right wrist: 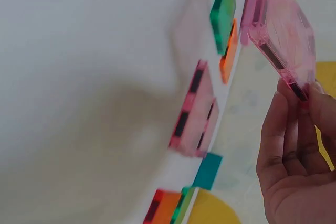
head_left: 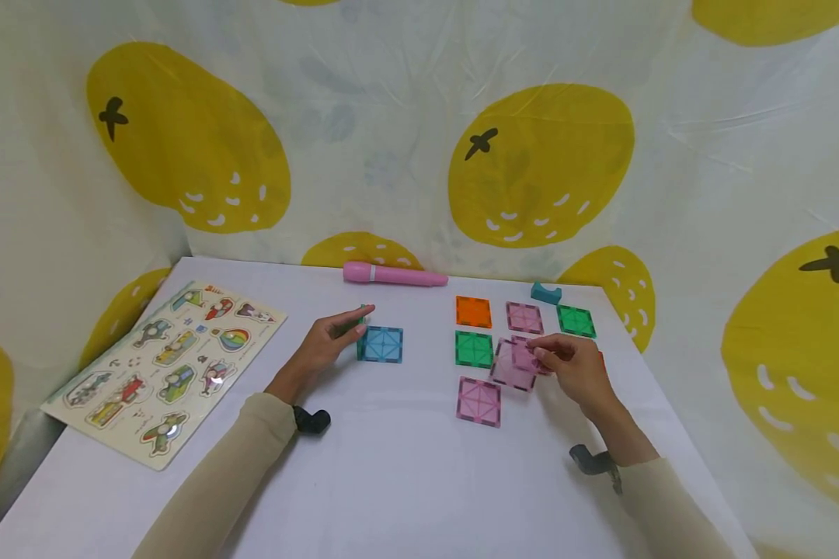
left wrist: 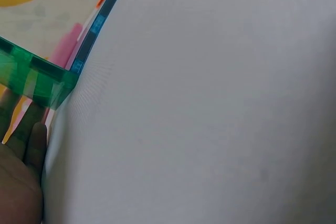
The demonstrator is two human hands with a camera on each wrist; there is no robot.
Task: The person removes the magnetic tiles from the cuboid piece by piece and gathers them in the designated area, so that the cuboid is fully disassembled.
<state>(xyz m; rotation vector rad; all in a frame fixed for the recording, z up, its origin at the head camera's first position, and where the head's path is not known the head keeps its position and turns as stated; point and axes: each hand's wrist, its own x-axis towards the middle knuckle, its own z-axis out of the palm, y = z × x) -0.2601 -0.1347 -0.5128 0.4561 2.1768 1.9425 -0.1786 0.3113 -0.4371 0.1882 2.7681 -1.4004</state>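
Thumb and forefinger of my left hand (head_left: 318,345) grip an upright green magnetic tile (left wrist: 37,74), with other fingers straight behind it in the left wrist view. This tile stands along the left edge of a blue magnetic tile (head_left: 383,345) lying flat on the table. My right hand (head_left: 579,369) pinches a see-through pink magnetic tile (right wrist: 289,32) by one corner, raised above the table and tilted. In the head view the held tile overlaps another pink tile (head_left: 523,353) lying beneath.
Around my right hand lie an orange tile (head_left: 473,312), green tiles (head_left: 473,349) (head_left: 576,321), pink tiles (head_left: 524,317) (head_left: 478,401) and a partly hidden red one. A teal block (head_left: 546,293) and pink microphone-shaped toy (head_left: 395,275) sit behind. At left lies a picture puzzle board (head_left: 168,373).
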